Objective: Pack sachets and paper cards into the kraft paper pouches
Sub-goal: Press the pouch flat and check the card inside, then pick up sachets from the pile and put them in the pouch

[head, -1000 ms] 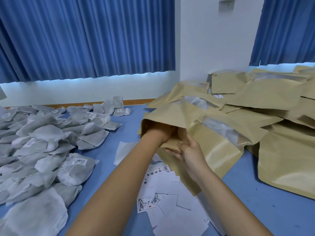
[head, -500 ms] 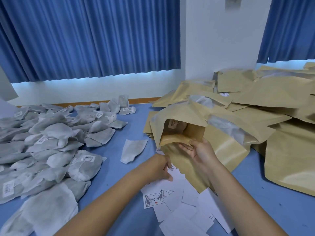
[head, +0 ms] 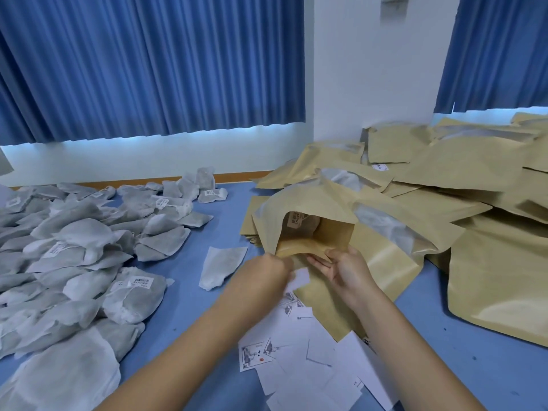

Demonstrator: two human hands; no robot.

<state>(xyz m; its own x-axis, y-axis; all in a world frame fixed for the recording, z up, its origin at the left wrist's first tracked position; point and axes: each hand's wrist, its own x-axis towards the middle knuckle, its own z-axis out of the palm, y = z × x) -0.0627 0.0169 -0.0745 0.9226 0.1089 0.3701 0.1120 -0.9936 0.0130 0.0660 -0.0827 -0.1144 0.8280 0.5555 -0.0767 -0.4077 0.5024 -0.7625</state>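
Note:
An open kraft pouch point(head: 382, 262) lies on the blue table with its mouth facing me. Inside it a grey sachet point(head: 308, 223) with a label shows. My right hand point(head: 344, 271) holds the lower lip of the pouch mouth, thumb on top. My left hand point(head: 264, 277) pinches a white paper card point(head: 301, 278) just in front of the mouth, blurred by motion. More paper cards point(head: 311, 369) lie scattered below my hands. A heap of grey sachets point(head: 74, 262) covers the left of the table.
One flat sachet point(head: 221, 268) lies alone on the blue table point(head: 474, 360) left of the pouch. A stack of kraft pouches point(head: 462, 179) fills the right and back right. Blue curtains and a white wall stand behind.
My left hand came out of the pouch, dropped to the card pile and now holds a card up at the pouch mouth. The right hand stayed on the pouch lip.

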